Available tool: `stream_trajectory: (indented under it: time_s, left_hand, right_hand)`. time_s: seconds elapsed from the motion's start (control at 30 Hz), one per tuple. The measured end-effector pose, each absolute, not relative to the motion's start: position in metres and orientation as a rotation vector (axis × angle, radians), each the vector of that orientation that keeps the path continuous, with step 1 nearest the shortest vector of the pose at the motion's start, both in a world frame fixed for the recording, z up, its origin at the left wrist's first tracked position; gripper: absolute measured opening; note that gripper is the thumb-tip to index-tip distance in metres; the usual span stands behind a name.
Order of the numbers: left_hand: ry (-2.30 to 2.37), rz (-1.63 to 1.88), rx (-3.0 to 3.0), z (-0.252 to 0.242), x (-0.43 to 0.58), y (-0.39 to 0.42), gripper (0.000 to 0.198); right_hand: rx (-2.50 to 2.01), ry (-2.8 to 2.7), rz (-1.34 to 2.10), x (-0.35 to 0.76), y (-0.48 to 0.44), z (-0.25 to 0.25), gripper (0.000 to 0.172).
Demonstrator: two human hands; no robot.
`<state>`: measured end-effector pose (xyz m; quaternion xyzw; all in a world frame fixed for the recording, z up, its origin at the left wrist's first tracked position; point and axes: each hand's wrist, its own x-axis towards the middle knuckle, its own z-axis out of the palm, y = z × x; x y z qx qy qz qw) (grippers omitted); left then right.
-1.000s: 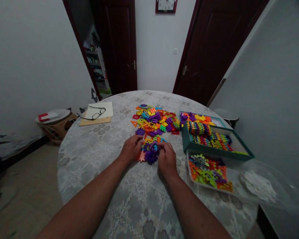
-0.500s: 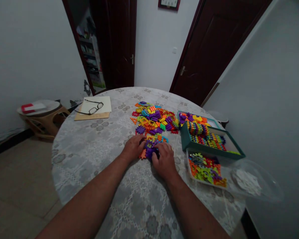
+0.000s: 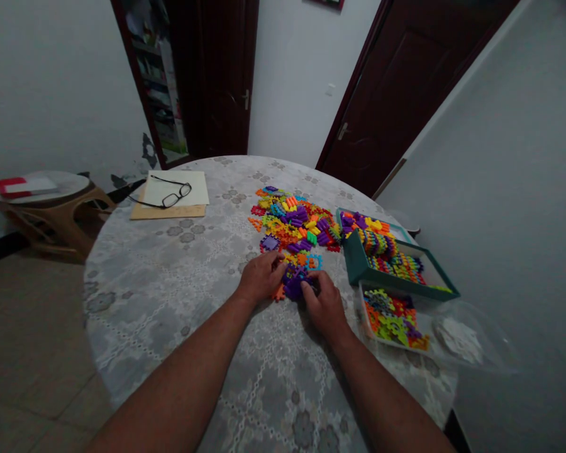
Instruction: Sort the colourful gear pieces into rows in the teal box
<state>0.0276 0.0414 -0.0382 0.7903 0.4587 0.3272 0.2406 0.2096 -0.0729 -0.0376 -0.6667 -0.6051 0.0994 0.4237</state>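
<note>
A heap of small colourful plastic interlocking pieces [image 3: 295,223] lies in the middle of a round table [image 3: 170,289] with a pale patterned cloth. At the heap's near edge sits a small cluster of purple pieces [image 3: 293,283]. My left hand [image 3: 260,277] lies curled on the left of this cluster, fingertips touching it. My right hand [image 3: 324,303] presses in from the right, fingers bent around the purple pieces. The pieces under my fingers are partly hidden.
A green box [image 3: 358,267] with rows of stacked pieces stands to the right, and a clear tray [image 3: 365,314] of flat pieces in front of it. Glasses [image 3: 172,198] rest on paper at the far left. A low stool [image 3: 51,207] stands beyond the table. Dark doors behind.
Both hands have drawn closer together around the purple cluster. The view has swung a little to the right and down, so the table contents sit slightly higher and further right.
</note>
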Motion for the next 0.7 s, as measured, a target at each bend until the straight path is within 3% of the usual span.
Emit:
stream_trajectory:
  time_s: [0.27, 0.7]
  left_hand:
    - [1.229, 0.898, 2.153, -0.0402, 0.0288, 0.0383, 0.035]
    - [1.212, 0.867, 2.213, -0.0400, 0.0228, 0.0439, 0.021]
  right_hand:
    - [-1.682, -1.427, 0.344, 0.2090, -0.0745, -0.0374, 0.024]
    - [-1.616, -1.177, 0.366, 0.2098, -0.0666, -0.0353, 0.023]
